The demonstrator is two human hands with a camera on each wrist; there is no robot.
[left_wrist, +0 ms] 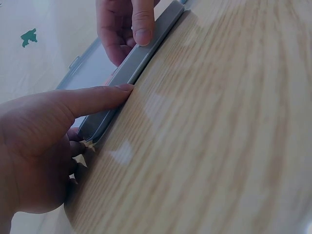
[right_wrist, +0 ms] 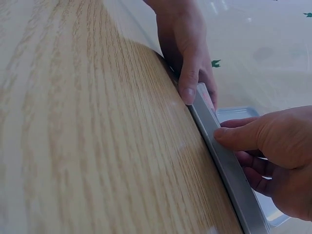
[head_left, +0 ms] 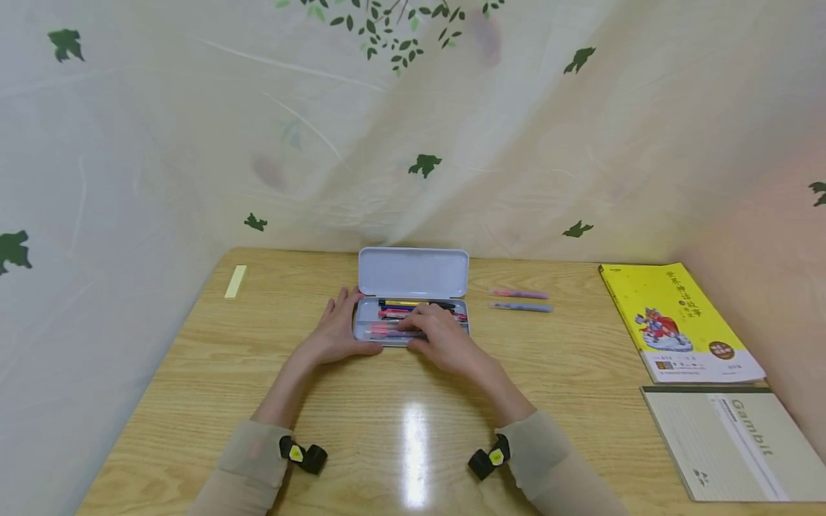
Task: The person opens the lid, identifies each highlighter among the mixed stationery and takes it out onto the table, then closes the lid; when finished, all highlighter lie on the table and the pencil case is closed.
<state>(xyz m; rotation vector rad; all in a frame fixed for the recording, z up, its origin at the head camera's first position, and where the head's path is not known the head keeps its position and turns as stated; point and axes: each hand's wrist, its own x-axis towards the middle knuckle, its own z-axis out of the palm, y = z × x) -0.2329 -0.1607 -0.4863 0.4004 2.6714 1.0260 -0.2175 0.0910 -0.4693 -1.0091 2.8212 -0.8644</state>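
An open pale metal pencil case [head_left: 413,272] lies on the wooden table, its lid tipped back toward the curtain. Several pens [head_left: 413,309] are inside, and a clear marker with pink [head_left: 381,330] lies in the front compartment. My left hand [head_left: 337,333] grips the case's left end, thumb along the front wall and fingers round the side. My right hand [head_left: 445,340] reaches over the right half, its thumb [right_wrist: 234,138] against the front wall and its fingers curled down inside. I cannot tell whether those fingers pinch a pen.
Two markers, one pink-purple [head_left: 519,294] and one blue-grey [head_left: 521,307], lie right of the case. A yellow book [head_left: 684,315] and a grey notebook [head_left: 729,444] lie at the right edge. A pale yellow strip [head_left: 235,281] sits at the far left. A patterned curtain [head_left: 387,143] hangs behind.
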